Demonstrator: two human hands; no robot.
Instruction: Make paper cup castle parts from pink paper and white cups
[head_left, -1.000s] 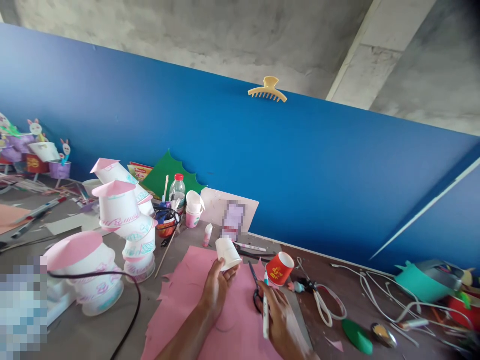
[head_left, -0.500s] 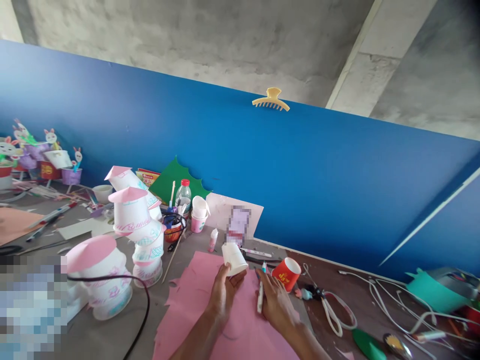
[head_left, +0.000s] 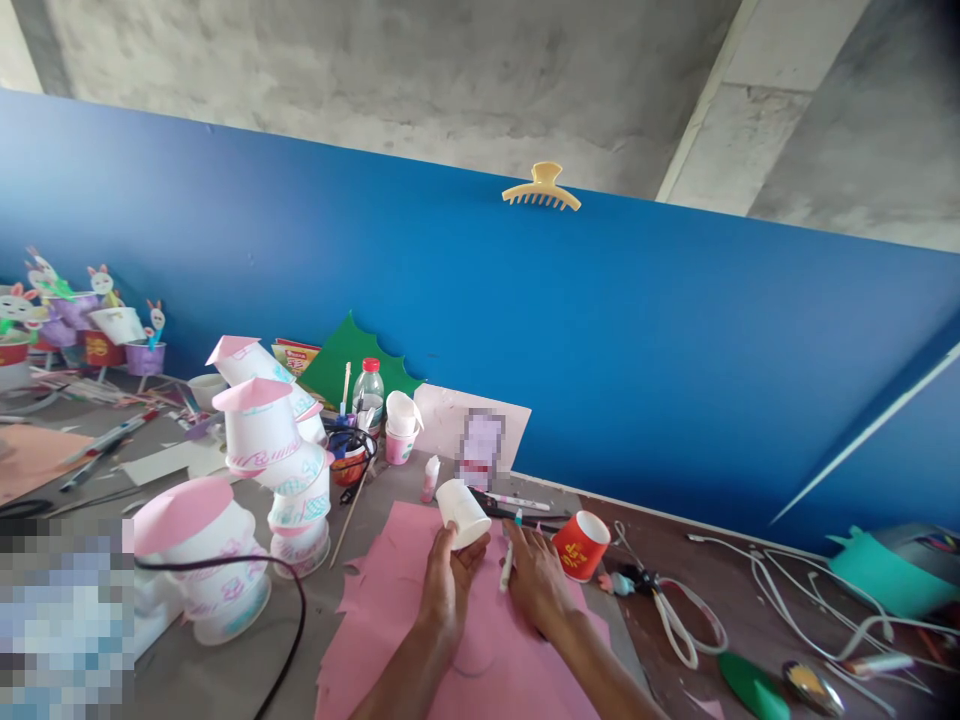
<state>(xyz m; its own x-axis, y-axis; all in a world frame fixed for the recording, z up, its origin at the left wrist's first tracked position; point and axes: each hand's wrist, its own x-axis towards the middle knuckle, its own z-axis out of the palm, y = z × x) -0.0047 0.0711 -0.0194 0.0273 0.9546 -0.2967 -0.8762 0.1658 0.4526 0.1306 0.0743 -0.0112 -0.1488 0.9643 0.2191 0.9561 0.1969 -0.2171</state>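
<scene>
Two bare forearms come in from the bottom edge and lean toward each other. The left forearm [head_left: 409, 665] rises to the left grip [head_left: 452, 580], which is half open upward, with the thumb raised and the fingers curved. The right forearm [head_left: 604, 665] leads to the right grip [head_left: 534, 580], back side up, fingers pointing forward and bent. The two grips are near, but not touching.
</scene>
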